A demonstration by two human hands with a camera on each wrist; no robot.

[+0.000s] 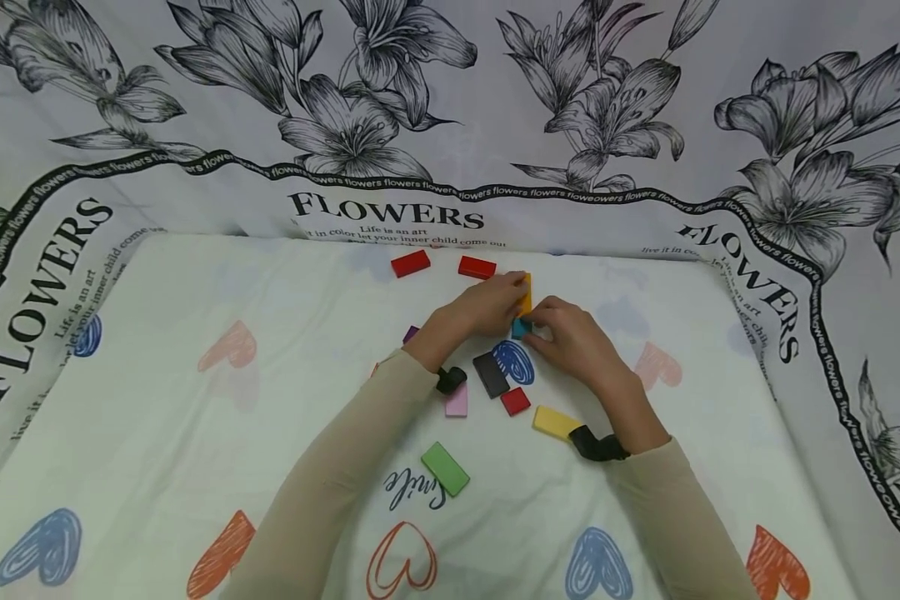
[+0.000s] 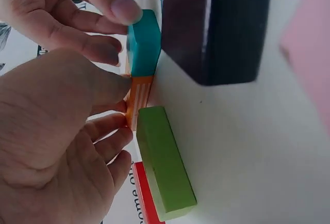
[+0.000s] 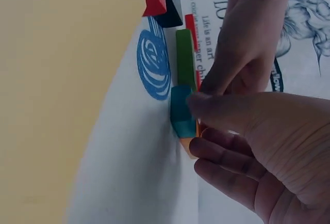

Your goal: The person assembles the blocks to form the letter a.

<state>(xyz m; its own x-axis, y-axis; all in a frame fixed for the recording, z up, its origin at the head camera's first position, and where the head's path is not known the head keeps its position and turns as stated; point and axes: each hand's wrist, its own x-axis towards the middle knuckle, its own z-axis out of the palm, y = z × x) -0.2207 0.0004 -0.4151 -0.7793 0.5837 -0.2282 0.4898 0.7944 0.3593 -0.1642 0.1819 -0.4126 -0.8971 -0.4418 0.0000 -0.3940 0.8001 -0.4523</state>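
My right hand (image 1: 573,342) pinches a teal block (image 2: 145,46), its thumb on the near face in the right wrist view. That block sits against the end of an orange block (image 2: 138,100), which shows faint stripes. At the orange block, my left hand (image 1: 491,304) grips with thumb on one side and fingers on the other. A green block (image 2: 167,167) stands right beside the orange one in the left wrist view, with a red block (image 2: 147,193) behind it. In the head view that green block is hidden by my left hand.
Red blocks (image 1: 410,263) lie at the far side. Toward me are a dark grey block (image 1: 491,375), a small red block (image 1: 516,402), a pink block (image 1: 457,402), a yellow block (image 1: 555,422) and a light green block (image 1: 445,469). A purple block (image 1: 410,333) shows beside my left forearm.
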